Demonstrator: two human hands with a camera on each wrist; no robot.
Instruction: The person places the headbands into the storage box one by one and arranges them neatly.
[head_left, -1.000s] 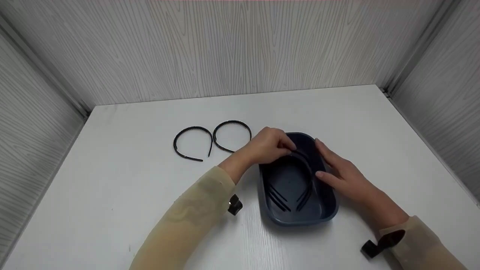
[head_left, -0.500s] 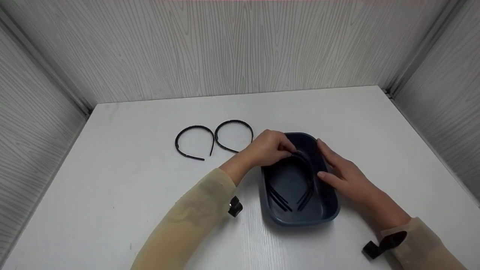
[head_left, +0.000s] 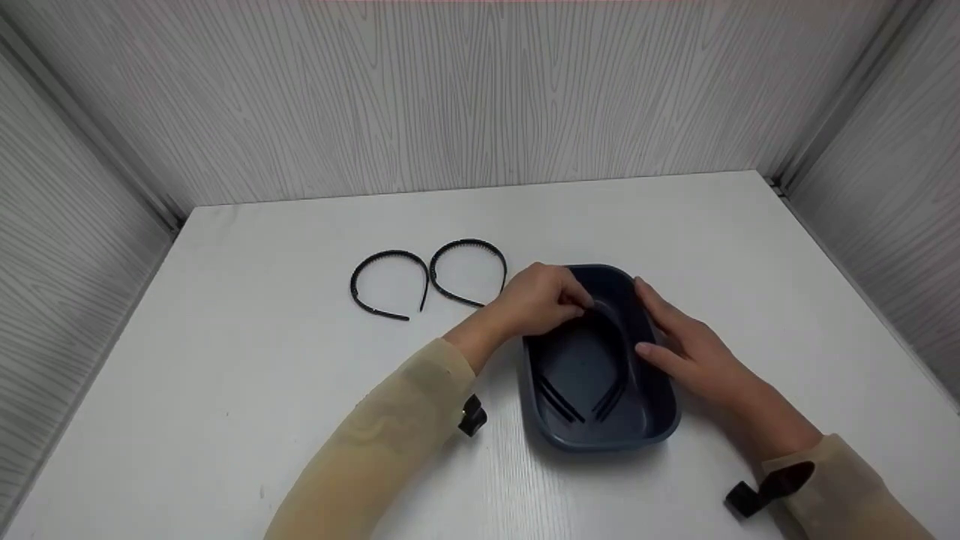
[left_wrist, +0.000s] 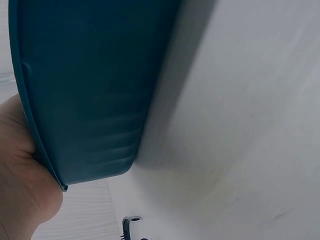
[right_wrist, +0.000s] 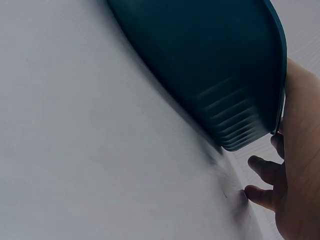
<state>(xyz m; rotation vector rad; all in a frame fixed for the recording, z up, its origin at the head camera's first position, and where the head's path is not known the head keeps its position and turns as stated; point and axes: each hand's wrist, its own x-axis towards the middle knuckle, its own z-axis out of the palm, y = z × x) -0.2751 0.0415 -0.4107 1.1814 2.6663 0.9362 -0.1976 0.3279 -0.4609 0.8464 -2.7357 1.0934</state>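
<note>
A dark blue plastic basin (head_left: 600,446) stands on the table with several black headbands (head_left: 559,399) nested inside, their ends toward the near side. My left hand (head_left: 536,300) reaches over the basin's left rim and pinches the headbands at the top of their curve; the fingertips are partly hidden. On the right side, my right hand (head_left: 694,356) holds the basin's wall, thumb over the rim and fingers outside. Two more toothed headbands, one on the left (head_left: 390,285) and one on the right (head_left: 469,271), lie side by side on the table left of the basin.
The white table (head_left: 247,360) has a pale wood-grain panel (head_left: 480,97) behind it. Similar panels rise at the left (head_left: 67,225) and right (head_left: 885,187). Black camera mounts sit at the left wrist (head_left: 472,416) and right wrist (head_left: 765,487).
The headband ends inside the basin now lie closer together, with fewer separate ends showing. My left hand has lowered slightly; the right hand keeps its hold on the basin.
</note>
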